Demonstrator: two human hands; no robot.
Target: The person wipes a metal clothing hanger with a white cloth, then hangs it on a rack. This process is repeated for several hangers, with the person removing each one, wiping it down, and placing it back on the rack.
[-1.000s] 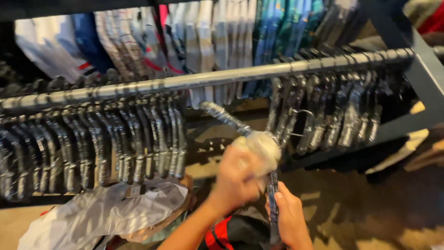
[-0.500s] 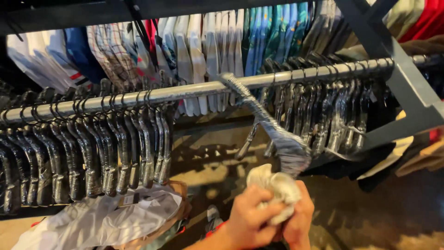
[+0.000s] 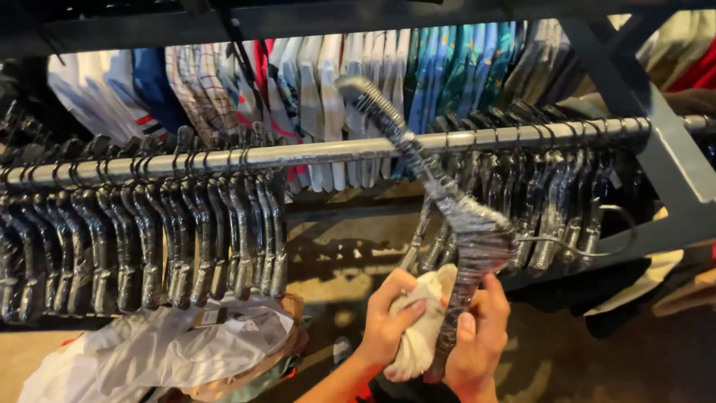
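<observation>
Wrapped black hanger (image 3: 447,216) tilted, upper end up-left, lower end in right hand (image 3: 477,339)

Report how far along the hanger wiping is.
Done, by the look of it: two rows of black hangers hang on the metal rail, though whether each was wiped cannot be told. In hand: the right hand holds a plastic-wrapped hanger while the left hand presses a pale cloth to it. Left: that hanger is not on the rail.

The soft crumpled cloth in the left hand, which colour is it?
The crumpled cloth is cream-white, seen best in the head view.
</observation>
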